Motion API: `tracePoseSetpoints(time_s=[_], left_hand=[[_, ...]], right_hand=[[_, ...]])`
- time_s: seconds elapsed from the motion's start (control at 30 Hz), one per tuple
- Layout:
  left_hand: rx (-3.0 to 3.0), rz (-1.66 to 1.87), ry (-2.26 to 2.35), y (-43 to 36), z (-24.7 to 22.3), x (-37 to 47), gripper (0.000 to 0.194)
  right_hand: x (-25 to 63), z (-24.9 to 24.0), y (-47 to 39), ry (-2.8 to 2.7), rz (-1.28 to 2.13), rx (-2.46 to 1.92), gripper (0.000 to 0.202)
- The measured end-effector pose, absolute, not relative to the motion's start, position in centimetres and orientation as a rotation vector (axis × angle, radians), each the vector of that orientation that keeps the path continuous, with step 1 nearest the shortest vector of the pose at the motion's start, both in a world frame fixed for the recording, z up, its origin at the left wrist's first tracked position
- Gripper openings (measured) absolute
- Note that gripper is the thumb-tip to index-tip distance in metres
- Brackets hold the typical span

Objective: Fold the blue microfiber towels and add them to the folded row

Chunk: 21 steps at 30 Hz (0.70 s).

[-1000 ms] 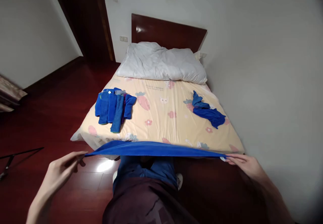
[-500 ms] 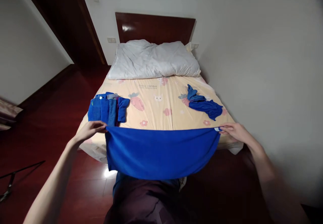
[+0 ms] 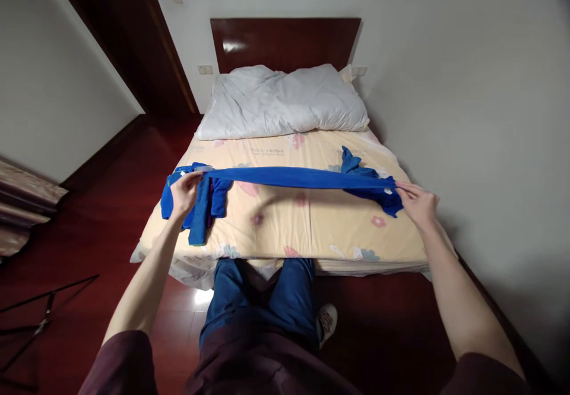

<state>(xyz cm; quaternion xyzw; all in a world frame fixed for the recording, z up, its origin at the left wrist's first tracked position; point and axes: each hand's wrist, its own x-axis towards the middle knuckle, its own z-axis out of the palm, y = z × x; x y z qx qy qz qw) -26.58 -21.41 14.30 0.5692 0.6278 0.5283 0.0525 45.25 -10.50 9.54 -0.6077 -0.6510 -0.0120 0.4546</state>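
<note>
A blue towel is stretched level above the bed, seen as a narrow band. My left hand is closed on its left end, over a group of folded blue towels. The right end is pinched in my right hand, beside a small white tag. Beneath that end lies a crumpled pile of blue cloth, partly covered by the stretched towel.
The bed has a cream sheet with carrots and flowers. A white quilt lies before the dark headboard. Curtains and a black metal stand are at left; a wall is at right.
Both hands have moved up and forward over the bed, carrying the towel. It hung down as a wide sheet before and is now swung out into a thin band.
</note>
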Motion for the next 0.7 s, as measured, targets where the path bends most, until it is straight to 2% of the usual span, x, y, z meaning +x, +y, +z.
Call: tracePoseSetpoints(time_s=[0.1, 0.27, 0.37, 0.5, 0.7], left_hand=[[1.732, 1.512, 1.947, -23.0, 8.5, -25.8, 0.038], [1.576, 1.157, 1.966, -26.4, -2.0, -24.1, 0.033], [1.444, 1.025, 1.992, -28.6, -6.7, -23.5, 0.033], [1.373, 1.000, 2.031, -30.8, -9.9, -23.5, 0.039], [1.425, 1.017, 2.010, -32.2, -11.5, -24.1, 0.042]], right_hand=[[45.6, 4.6, -11.2, -1.665, 0.086, -1.429, 0.028], [45.6, -4.9, -13.3, -1.671, 0.273, -1.607, 0.031], [45.6, -9.6, -15.5, -1.681, 0.396, -1.707, 0.032], [46.2, -13.0, -18.1, -1.615, 0.460, -1.807, 0.035], [47.8, -14.3, -19.6, -1.551, 0.458, -1.837, 0.036]])
